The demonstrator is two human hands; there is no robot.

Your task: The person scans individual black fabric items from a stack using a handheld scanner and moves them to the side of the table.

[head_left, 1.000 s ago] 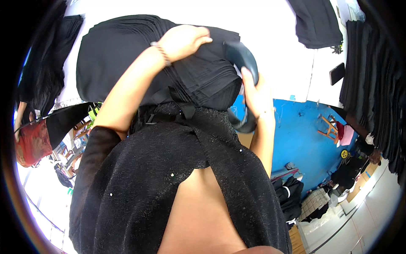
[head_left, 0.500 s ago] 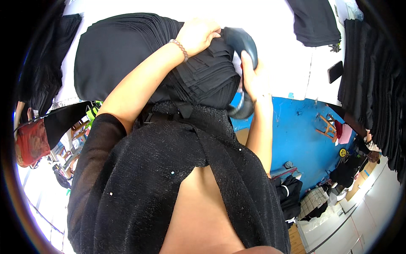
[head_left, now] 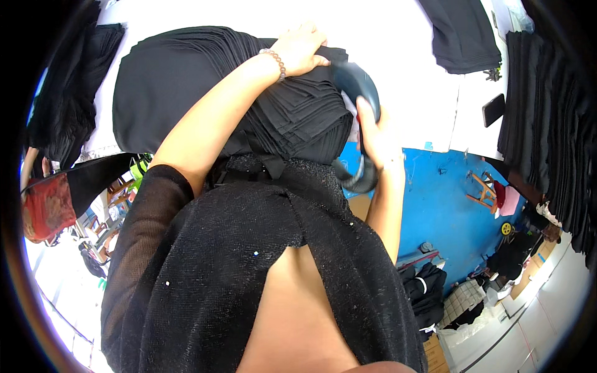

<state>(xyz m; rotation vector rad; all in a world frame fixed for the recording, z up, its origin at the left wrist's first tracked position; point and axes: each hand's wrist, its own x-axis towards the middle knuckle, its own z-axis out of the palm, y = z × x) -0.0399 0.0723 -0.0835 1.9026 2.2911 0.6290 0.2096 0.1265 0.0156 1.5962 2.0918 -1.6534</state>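
A broad, flat white tabletop [head_left: 413,81] spreads beyond the fingertips and out to their right. On it, the big stack of thin black fabric pieces with fanned, staggered edges [head_left: 177,90] lies beneath the fingers of the left hand [head_left: 300,51] and stretches away to their left. A curved, dark blue-grey hand tool with a smooth shell [head_left: 365,86] sits just right of those fingertips, its head at the stack's right edge; the fingers of the right hand [head_left: 380,142] are wrapped around its body, thumb along the inner side. A black, ribbed hose [head_left: 360,181] hangs just below the right fingers. The left fingers are bent onto the cloth; I cannot tell whether they pinch a layer. To work well here, light, flat pressure from the left seems best, fingertips clear of the tool's head, with the right grip steady and the hose free of the fanned edges.
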